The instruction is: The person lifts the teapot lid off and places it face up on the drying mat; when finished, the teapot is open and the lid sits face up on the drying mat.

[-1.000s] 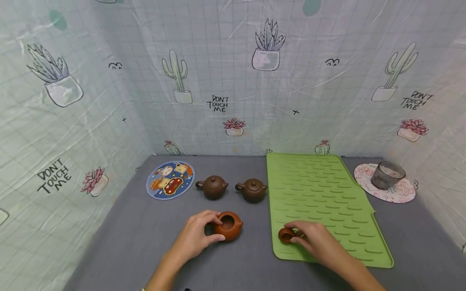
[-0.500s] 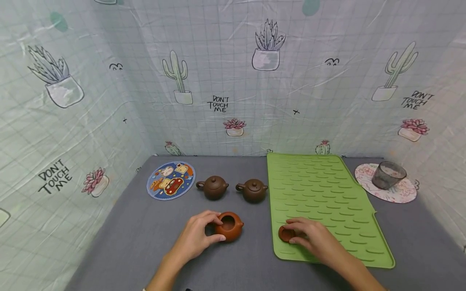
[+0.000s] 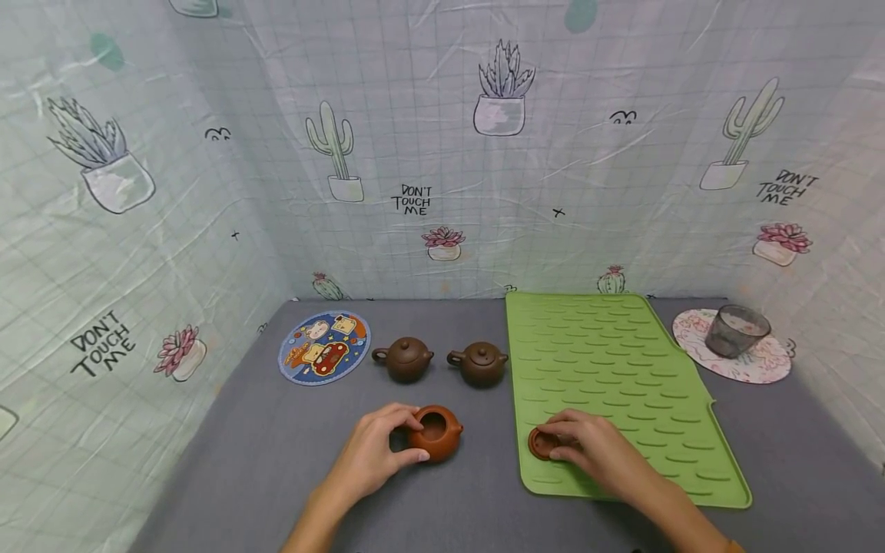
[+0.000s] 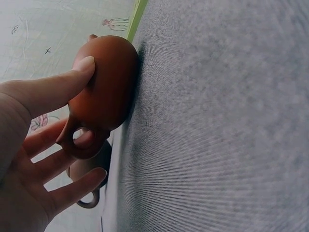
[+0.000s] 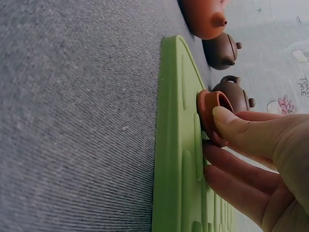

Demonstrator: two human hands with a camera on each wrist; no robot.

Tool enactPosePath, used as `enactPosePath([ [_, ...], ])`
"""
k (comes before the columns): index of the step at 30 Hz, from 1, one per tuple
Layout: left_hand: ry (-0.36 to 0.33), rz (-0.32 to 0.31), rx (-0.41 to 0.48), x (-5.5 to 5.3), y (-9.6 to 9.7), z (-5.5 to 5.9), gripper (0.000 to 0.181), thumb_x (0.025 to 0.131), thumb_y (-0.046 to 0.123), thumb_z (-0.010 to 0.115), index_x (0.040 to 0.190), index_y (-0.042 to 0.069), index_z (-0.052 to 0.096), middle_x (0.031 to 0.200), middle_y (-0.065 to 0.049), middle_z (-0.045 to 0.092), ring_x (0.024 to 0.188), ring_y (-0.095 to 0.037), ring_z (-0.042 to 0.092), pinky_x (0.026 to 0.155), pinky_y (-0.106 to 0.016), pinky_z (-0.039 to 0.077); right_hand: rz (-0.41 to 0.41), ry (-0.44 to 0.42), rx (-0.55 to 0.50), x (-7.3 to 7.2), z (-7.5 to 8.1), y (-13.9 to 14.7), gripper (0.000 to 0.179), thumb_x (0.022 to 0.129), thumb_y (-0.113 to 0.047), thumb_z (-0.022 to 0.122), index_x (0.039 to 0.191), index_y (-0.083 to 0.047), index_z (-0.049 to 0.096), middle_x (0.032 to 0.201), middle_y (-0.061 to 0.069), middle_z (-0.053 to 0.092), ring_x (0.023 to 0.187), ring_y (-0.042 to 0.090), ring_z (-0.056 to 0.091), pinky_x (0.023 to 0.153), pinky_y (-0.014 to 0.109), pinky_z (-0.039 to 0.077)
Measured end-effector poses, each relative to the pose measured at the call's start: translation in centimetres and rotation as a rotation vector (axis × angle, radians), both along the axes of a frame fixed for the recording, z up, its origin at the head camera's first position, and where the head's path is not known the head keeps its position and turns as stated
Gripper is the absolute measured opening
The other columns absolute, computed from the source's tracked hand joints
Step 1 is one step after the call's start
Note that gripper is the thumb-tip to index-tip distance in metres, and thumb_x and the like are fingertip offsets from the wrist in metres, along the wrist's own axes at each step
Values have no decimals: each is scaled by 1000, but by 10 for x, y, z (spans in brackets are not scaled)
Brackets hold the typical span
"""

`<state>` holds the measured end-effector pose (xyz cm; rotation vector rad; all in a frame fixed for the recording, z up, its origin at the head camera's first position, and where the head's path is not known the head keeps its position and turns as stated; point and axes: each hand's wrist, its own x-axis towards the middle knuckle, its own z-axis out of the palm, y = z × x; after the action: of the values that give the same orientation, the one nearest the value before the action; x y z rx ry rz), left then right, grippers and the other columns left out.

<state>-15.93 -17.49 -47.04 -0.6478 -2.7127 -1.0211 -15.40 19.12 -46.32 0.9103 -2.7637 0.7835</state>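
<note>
grey cloth (image 3: 470, 507) underlies the green mat (image 3: 615, 384), on whose near-left corner the right hand (image 3: 596, 447) pinches a now flatter lid (image 3: 542, 444), seemingly almost settled, while the left hand (image 3: 379, 444) pinches the teapot (image 3: 445, 449) left of the mat.

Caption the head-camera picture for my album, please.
Left hand grips an open reddish-brown teapot; right hand pinches an upturned lid over a green mat, two dark-brown teapots behind.

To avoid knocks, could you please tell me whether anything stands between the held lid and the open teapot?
Nothing visible does: between the lid and the open teapot lie only the edge of the green mat and grey tabletop.
</note>
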Motion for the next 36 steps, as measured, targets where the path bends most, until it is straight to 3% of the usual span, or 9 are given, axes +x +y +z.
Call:
enactPosePath([
  [10, -6, 1, -1, -2, 0, 3, 31, 71, 21, 94, 95, 19, 75, 117, 3, 75, 106, -16, 72, 94, -37, 58, 11, -86, 27, -7, 7, -3, 27, 84, -15, 81, 110, -12, 79, 103, -3, 74, 89, 11, 69, 70, 24, 56],
  [18, -20, 19, -31, 0, 2, 7, 30, 70, 22, 94, 93, 19, 74, 114, 3, 75, 104, -15, 72, 92, -36, 58, -3, -236, 14, -10, 13, -6, 31, 82, -14, 83, 111, -7, 79, 103, 1, 73, 81, 8, 69, 67, 20, 55],
  [29, -40, 14, -25, 0, 4, 7, 29, 69, 20, 94, 91, 18, 75, 112, 4, 75, 101, -13, 71, 90, -33, 58, 30, -219, 24, -13, 17, -8, 29, 80, -11, 84, 108, -3, 78, 100, 4, 74, 80, 11, 72, 67, 19, 57],
  [36, -15, -12, -71, -3, 4, 10, 30, 68, 22, 95, 88, 20, 73, 106, 4, 74, 91, -7, 69, 83, -29, 57, 50, -235, 28, -14, 18, -6, 28, 80, -10, 84, 107, -6, 77, 101, 6, 74, 80, 12, 74, 69, 21, 59],
])
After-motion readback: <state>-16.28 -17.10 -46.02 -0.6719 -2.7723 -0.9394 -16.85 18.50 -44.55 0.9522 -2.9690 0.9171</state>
